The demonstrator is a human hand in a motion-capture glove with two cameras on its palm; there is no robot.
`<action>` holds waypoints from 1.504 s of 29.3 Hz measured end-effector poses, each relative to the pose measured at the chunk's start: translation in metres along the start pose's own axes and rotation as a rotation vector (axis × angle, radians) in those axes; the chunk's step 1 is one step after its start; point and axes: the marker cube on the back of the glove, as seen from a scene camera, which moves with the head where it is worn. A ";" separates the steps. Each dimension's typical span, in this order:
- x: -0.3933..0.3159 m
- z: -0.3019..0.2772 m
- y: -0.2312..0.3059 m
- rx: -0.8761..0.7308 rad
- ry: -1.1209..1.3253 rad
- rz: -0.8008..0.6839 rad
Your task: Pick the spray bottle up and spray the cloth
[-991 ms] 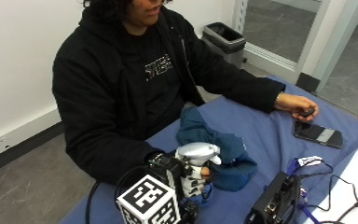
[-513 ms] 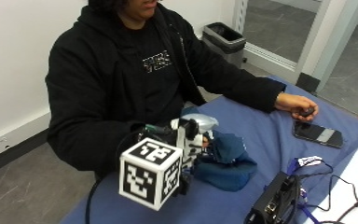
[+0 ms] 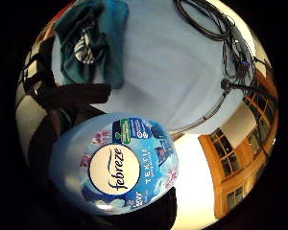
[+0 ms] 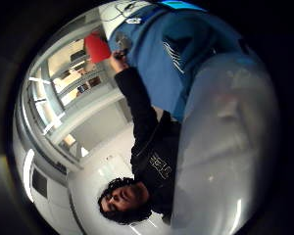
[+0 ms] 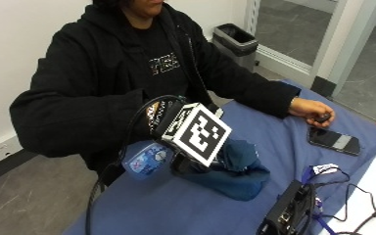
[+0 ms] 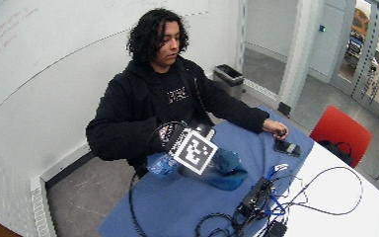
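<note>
I have the spray bottle [image 5: 148, 159] lifted off the bench [image 5: 175, 210], my gloved right hand [image 5: 172, 127] curled round it, label end tipped outward just left of the cloth [image 5: 240, 169]. I judge it is held so its nozzle can face the cloth's heap.

Outside view: across the table [image 5: 292, 147] corner, angled down, close on the person's torso. Wide outside view: higher, farther back, same direction. Both share the teal cloth [image 5: 240, 169] and phone [image 5: 333, 140]. Palm views: both pressed near the spray bottle [image 3: 117, 165], looking outward toward table and room.
</note>
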 end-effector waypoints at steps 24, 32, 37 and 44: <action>0.017 0.054 -0.049 -0.210 0.086 0.157; 0.008 0.061 -0.049 -0.232 0.088 0.122; -0.003 0.067 -0.054 -0.225 0.097 0.098; -0.023 0.062 -0.052 -0.204 0.097 0.046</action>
